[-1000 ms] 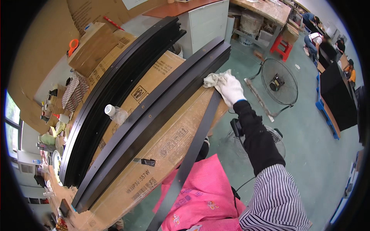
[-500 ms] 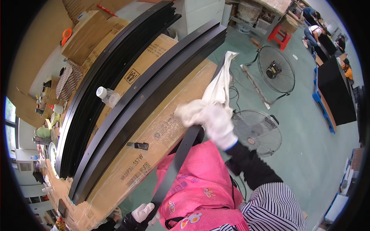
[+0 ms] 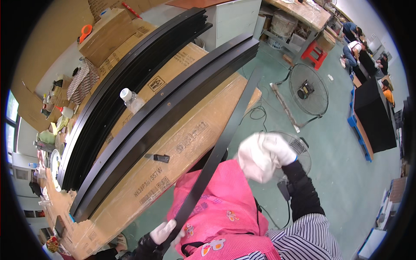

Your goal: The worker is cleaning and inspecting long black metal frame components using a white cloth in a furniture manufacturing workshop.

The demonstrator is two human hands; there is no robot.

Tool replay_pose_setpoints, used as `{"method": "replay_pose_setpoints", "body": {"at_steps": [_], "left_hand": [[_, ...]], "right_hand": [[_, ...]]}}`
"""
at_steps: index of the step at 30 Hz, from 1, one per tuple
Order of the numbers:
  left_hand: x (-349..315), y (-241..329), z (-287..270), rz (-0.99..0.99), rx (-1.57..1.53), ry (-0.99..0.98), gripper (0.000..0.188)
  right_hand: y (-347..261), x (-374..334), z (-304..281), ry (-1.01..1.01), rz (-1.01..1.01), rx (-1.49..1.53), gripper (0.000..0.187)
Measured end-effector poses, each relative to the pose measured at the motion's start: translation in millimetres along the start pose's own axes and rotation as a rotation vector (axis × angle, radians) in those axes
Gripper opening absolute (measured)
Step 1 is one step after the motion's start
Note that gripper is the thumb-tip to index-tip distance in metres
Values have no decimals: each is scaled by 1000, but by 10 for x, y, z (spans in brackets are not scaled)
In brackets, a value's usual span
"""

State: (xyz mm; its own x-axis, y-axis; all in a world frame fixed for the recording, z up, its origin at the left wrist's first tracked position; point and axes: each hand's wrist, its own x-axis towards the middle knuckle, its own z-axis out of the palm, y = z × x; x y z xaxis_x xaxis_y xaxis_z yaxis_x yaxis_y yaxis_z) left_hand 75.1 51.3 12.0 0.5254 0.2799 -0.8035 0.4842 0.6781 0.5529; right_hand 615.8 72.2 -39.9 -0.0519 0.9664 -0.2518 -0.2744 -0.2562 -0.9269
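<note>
Black strip [image 3: 211, 169], white cloth [image 3: 255, 161], striped sleeve [image 3: 307, 236]

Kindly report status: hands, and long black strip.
White-gloved left hand grips strip. White-gloved right hand holds bunched white cloth, off strip. Black-handled tool on brown cardboard.

Bright, edge-warped — distance perhaps soft.

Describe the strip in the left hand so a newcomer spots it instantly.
Start at the big cardboard surface bearing two bundles of curved dark strips. On the wearer's side of it, one long dark strip slants in front of the pink apron, its lower part in the gloved left hand. Unlike the bundled strips, it is alone and hand-held.
</note>
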Motion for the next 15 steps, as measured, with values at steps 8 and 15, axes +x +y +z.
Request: {"method": "replay_pose_setpoints", "body": {"at_steps": [8, 15], "left_hand": [[256, -86, 25, 41, -240, -451, 70], [-20, 2, 179, 40, -38, -202, 62]], "right_hand": [[-239, 1383, -16, 561, -453, -1242, 48], [158, 491, 2029, 594, -779, -1886, 19]]}}
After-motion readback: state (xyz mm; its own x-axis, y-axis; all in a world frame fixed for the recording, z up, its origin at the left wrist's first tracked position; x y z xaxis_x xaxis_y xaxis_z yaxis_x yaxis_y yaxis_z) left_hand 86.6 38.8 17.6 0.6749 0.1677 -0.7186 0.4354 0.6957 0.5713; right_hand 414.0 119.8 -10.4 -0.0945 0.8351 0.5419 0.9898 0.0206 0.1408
